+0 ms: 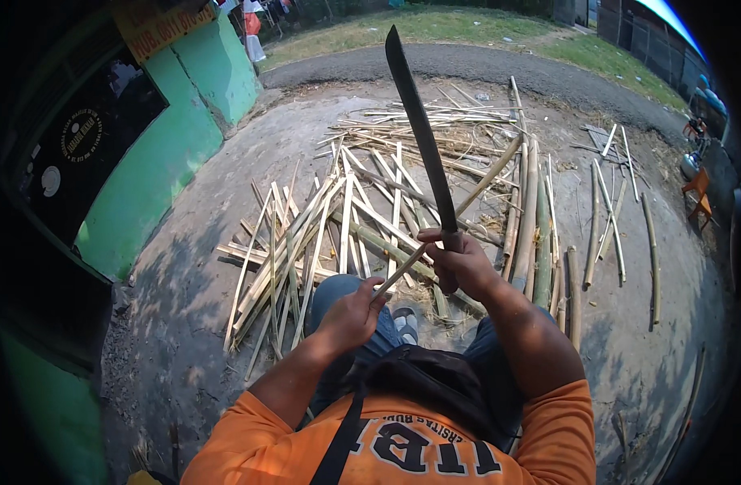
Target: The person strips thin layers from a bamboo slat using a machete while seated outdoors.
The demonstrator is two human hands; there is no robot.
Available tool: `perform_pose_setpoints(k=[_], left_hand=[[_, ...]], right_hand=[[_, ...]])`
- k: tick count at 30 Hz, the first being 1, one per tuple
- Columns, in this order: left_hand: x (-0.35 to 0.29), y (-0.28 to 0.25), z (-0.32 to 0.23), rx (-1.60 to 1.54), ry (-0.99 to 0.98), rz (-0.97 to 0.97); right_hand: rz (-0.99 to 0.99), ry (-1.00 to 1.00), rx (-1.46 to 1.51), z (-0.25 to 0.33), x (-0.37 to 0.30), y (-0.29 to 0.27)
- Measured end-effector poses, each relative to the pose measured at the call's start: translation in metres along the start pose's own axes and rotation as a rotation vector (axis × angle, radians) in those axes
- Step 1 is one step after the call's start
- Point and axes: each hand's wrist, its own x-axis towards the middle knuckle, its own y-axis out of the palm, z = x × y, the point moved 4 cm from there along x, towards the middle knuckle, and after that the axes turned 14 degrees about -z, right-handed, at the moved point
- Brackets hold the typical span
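Observation:
My right hand (pixel 465 265) is closed round the handle of a machete (pixel 421 125), whose long dark blade points up and away from me. A thin bamboo strip (pixel 401 271) is gripped near its close end by my left hand (pixel 350 317). From there the strip slants up to the right, past my right hand and behind the base of the blade. The fingers of my right hand lie against the strip; whether they also grip it I cannot tell. Both hands are above my knees.
Split bamboo strips (pixel 285 267) lie heaped ahead and to the left. Whole bamboo poles (pixel 543 234) run lengthwise ahead to the right, with loose pieces (pixel 651 257) farther right. A green wall (pixel 156 153) stands at left, an orange chair (pixel 698 194) at far right. A road (pixel 338 73) crosses beyond.

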Motion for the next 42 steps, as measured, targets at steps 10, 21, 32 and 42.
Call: perform_pose_setpoints(k=[10,21,32,42], left_hand=[[-0.065,-0.058,0.044,0.201,-0.004,-0.176],[-0.186,-0.086,0.13,0.166,-0.559,0.087],[-0.188,-0.057,0.133,0.065,-0.609,0.129],[-0.2,-0.059,0.151,0.042,-0.672,0.216]], right_hand=[[-0.143,0.07,0.115,-0.005,0.015,-0.015],[-0.128,0.04,-0.001,-0.004,0.016,-0.014],[-0.11,0.02,-0.111,-0.002,0.013,-0.023],[-0.065,-0.008,-0.114,0.008,0.003,-0.036]])
